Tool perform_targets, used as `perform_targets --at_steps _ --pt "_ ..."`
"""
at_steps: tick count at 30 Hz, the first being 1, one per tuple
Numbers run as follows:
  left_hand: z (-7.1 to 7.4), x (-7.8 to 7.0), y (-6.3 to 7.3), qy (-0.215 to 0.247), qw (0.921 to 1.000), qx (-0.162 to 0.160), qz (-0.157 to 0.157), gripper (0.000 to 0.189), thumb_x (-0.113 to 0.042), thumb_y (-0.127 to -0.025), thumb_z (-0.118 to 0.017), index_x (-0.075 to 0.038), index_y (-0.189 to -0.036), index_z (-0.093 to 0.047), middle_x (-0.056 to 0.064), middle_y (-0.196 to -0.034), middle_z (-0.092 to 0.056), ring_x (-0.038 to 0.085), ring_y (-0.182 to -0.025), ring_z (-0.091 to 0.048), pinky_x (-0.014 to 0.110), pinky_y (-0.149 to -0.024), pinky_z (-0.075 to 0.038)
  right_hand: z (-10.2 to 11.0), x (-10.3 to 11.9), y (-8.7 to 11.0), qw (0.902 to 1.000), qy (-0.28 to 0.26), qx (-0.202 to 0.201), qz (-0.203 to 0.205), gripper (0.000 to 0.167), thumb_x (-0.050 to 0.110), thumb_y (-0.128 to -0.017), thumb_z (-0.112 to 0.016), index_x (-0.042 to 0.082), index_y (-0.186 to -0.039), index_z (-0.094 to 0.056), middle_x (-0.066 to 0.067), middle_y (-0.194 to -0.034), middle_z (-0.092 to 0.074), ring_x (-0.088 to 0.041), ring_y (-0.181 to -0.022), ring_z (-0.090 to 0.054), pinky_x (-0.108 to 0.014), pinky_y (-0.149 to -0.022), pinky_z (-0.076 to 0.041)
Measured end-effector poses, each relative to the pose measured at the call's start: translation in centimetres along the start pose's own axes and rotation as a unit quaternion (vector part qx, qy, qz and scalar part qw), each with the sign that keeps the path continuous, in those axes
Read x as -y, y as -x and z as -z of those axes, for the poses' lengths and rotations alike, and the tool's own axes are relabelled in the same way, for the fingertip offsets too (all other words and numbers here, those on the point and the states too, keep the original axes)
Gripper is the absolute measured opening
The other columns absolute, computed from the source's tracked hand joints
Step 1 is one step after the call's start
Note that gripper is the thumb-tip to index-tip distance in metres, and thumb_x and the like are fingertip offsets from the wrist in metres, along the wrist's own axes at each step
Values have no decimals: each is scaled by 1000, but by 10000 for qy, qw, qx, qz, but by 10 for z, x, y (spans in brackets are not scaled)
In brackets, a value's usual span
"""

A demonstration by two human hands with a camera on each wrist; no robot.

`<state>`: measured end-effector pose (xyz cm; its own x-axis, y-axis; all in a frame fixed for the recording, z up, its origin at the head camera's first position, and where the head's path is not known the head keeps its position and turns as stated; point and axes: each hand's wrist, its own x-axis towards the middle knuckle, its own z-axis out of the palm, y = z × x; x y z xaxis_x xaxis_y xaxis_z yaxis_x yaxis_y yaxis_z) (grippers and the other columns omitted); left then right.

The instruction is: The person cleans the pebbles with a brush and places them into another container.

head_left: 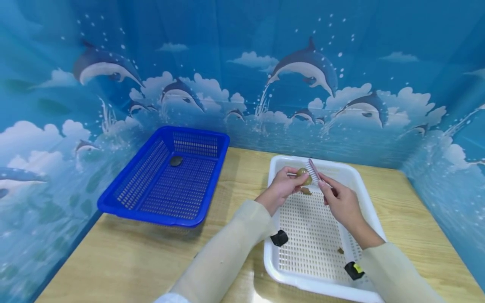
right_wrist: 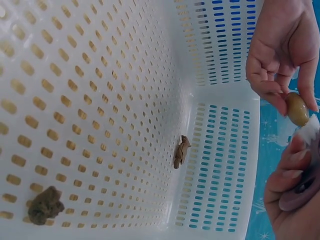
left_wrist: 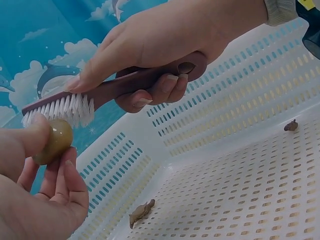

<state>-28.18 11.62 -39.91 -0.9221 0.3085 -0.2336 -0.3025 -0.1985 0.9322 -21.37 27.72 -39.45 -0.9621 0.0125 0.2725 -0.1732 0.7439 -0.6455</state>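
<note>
My left hand (head_left: 282, 187) pinches a shiny olive-brown, pebble-like oval (left_wrist: 59, 142) between thumb and fingers. My right hand (head_left: 341, 202) grips a scrubbing brush (left_wrist: 120, 86) by its dull purple handle, the thumb along its back. The brush's white bristles (left_wrist: 75, 110) point down right at the top of the oval in the left wrist view. Both hands are over the far part of a white perforated basket (head_left: 275, 269). On the basket's floor lie a longer brown lump (left_wrist: 141, 213) near the far end and a small brown lump (right_wrist: 46, 205) nearer me.
A blue perforated basket (head_left: 216, 176) stands to the left on the wooden table (head_left: 132, 252), with a dark, flat oval thing (head_left: 176, 160) inside. A blue dolphin-print curtain (head_left: 227, 50) rises behind and along both sides of the table.
</note>
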Motion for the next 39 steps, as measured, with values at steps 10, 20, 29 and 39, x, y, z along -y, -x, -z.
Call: perform_targets --at_steps 10,20,29,39 --pt "-2 2 -2 113 9994 334 54 27 -4 -92 -65 2 -118 -59 20 -106 -69 15 -76 -66 33 -84 -57 -1 -2 -1 9998 -97 -113 121 49 40 -104 -43 8 -140 -53 -4 -61 -54 -11 -45 -42 -27 -38 -37" --pt "-1 4 -4 267 9968 729 212 32 -6 -95 -62 6 -124 -61 21 -110 -68 29 -99 -68 31 -83 -57 0 -3 -3 9999 23 -141 56 49 42 -104 -42 9 -140 -52 -5 -61 -54 -11 -43 -41 -28 -38 -36" --pt "-2 4 -4 454 9919 1098 446 32 -7 -98 -56 8 -127 -58 26 -116 -65 34 -110 -63 32 -88 -55 1 -5 -2 9999 60 -158 0 50 42 -105 -41 9 -141 -52 -5 -60 -54 -11 -42 -41 -28 -38 -37" --pt "1 0 -1 846 9863 1215 732 31 -11 -100 -55 1 -128 -60 20 -114 -67 31 -111 -63 32 -90 -54 1 -4 -3 9998 155 -29 -140 53 44 -104 -39 8 -142 -50 -5 -61 -54 -12 -44 -42 -28 -39 -37"
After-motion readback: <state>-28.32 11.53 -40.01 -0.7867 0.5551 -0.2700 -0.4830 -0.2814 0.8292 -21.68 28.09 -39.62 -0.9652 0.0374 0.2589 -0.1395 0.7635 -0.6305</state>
